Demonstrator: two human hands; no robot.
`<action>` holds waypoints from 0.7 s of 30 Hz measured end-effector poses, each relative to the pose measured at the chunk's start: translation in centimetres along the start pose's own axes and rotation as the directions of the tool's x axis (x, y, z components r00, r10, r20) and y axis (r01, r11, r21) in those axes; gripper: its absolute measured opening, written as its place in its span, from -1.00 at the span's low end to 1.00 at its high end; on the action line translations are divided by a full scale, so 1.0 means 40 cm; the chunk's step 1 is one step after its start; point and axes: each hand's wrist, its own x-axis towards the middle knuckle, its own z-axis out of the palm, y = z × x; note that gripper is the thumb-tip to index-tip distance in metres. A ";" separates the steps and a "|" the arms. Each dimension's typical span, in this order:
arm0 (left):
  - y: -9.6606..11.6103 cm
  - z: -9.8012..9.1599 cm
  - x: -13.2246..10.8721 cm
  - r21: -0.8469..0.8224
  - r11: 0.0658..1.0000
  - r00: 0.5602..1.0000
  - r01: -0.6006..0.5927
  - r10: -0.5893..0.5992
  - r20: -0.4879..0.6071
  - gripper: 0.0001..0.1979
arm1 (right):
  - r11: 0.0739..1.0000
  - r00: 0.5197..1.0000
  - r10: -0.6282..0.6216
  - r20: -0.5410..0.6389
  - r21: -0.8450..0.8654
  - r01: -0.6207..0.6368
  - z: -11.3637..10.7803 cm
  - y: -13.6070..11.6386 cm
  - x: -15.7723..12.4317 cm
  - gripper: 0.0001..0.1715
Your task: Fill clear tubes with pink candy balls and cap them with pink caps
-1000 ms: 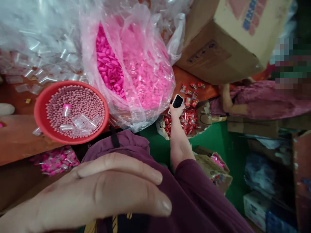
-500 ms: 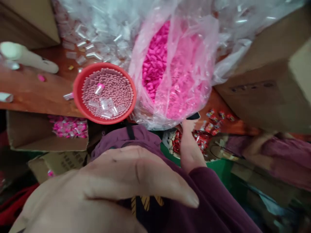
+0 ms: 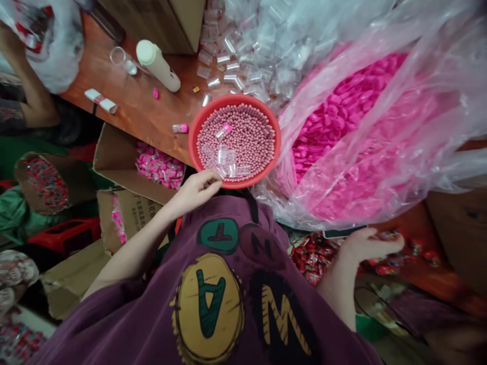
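My left hand [image 3: 198,191] is at the near left rim of a red bowl [image 3: 193,147], fingers loosely bent, thumb a little apart, with nothing visible in it. Small pink beads [image 3: 247,126] fill the bowl. Several clear tubes [image 3: 227,156] and a pink-capped tube [image 3: 223,132] lie on them. Off to the right, my right hand [image 3: 367,246] is held with thumb and fingers apart beside small red wrapped packets [image 3: 388,266] at the table edge. I see nothing held there. A dark, flat, phone-like thing [image 3: 335,233] shows partly behind it.
A clear plastic bag [image 3: 380,187] of pink caps covers the table's right side. Loose clear tubes [image 3: 258,56] spread behind the bowl. A white bottle [image 3: 158,66] stands at left. Below is a cardboard box [image 3: 114,152] with pink-capped tubes. Another person's arm [image 3: 34,91] shows far left.
My view has swung left, shifting the bowl and bag rightward in the picture. My left hand has gone from close before the camera to the bowl's rim. My right hand is now beside the red packets.
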 end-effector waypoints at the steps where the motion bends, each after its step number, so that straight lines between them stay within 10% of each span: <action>1: -0.065 -0.001 0.031 0.035 0.995 0.993 0.093 -0.090 -0.076 -0.82 | 0.999 0.997 -0.045 -0.058 0.008 0.046 0.018 -0.046 -0.021 0.01; 5: -0.212 -0.010 0.202 0.222 0.954 0.969 0.200 -0.159 -0.191 -0.87 | 0.865 0.855 -0.499 0.139 0.128 0.485 0.142 -0.294 -0.193 -0.34; 9: -0.220 0.015 0.383 0.452 0.882 0.975 0.134 -0.035 -0.220 -0.65 | 0.556 0.352 -0.767 0.537 0.281 0.782 0.291 -0.522 -0.392 -0.45; 11: -0.213 0.036 0.445 0.551 0.825 0.985 0.126 -0.036 -0.171 -0.49 | 0.496 0.236 -0.742 0.627 0.277 0.823 0.347 -0.586 -0.456 -0.42; 15: -0.224 0.042 0.492 0.653 0.752 0.995 0.088 -0.099 -0.020 -0.49 | 0.563 0.284 -0.679 0.677 0.232 0.793 0.410 -0.616 -0.501 -0.35; 21: -0.290 -0.032 0.441 0.517 0.855 0.996 0.033 0.012 -0.085 -0.46 | 0.677 0.419 -0.609 0.674 0.165 0.718 0.467 -0.601 -0.511 -0.35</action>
